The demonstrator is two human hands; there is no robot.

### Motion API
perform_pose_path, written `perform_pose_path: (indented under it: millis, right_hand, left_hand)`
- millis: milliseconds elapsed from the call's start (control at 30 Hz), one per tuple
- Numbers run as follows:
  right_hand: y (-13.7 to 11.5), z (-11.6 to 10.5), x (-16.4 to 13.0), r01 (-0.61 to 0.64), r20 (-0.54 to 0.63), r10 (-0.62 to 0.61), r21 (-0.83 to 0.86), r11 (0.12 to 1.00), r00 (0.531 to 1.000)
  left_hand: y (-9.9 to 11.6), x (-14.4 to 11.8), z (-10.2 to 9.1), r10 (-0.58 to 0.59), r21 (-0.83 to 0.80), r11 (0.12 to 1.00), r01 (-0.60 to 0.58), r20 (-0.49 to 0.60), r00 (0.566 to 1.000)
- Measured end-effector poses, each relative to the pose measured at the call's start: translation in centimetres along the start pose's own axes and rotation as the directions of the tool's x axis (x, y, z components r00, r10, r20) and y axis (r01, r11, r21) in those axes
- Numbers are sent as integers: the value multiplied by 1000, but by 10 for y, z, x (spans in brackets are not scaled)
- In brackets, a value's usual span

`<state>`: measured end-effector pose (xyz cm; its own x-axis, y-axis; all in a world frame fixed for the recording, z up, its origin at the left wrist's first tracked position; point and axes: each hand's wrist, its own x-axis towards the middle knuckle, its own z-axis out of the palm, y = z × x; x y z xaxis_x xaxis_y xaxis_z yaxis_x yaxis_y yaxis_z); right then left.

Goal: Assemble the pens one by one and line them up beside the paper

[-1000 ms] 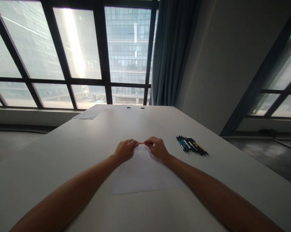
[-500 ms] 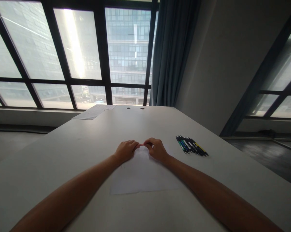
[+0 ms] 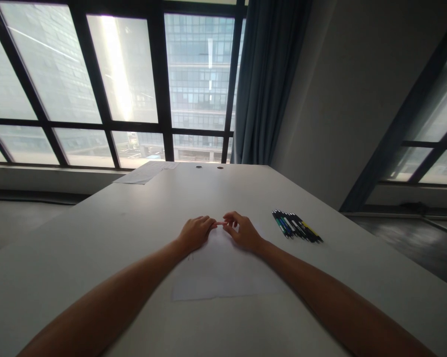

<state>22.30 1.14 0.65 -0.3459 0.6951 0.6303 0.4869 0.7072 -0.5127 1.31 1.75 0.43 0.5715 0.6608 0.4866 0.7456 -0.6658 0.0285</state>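
Note:
A thin pink, pen-like stick (image 3: 219, 223) lies crosswise between my two hands, above the far part of a white sheet of paper (image 3: 223, 277). My left hand (image 3: 196, 232) is closed on its left end, the fingers pressed together near the paper's edge. The right end sits at the thumb and fingertips of my right hand (image 3: 244, 231), which pinches it loosely with the other fingers curled and slightly apart. A few short dark strokes show on the paper beside my left wrist. My fingers cover both ends of the stick.
A row of several pens (image 3: 297, 226), mostly black with some blue, green and yellow, lies right of my right hand on the white table (image 3: 141, 218). More paper sheets (image 3: 143, 173) rest at the far left edge. Beyond are a curtain (image 3: 264, 99) and windows.
My right hand's fingers have loosened and spread a little at the stick's right end, and more of the stick shows. My left hand keeps its hold. The whole view has shifted slightly.

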Motion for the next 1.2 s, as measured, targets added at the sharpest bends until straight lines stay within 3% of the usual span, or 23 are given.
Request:
perform_pose_path:
  millis: [300, 1200]
  right_hand:
    - [0, -5, -2, 104, 120, -74, -266, 958, 990]
    - [0, -5, -3, 175, 136, -137, -331, 927, 981]
  left_hand:
    - [0, -1, 0, 13, -3, 1000, -13, 15, 1000]
    - [1, -1, -2, 24, 18, 1000, -24, 24, 999]
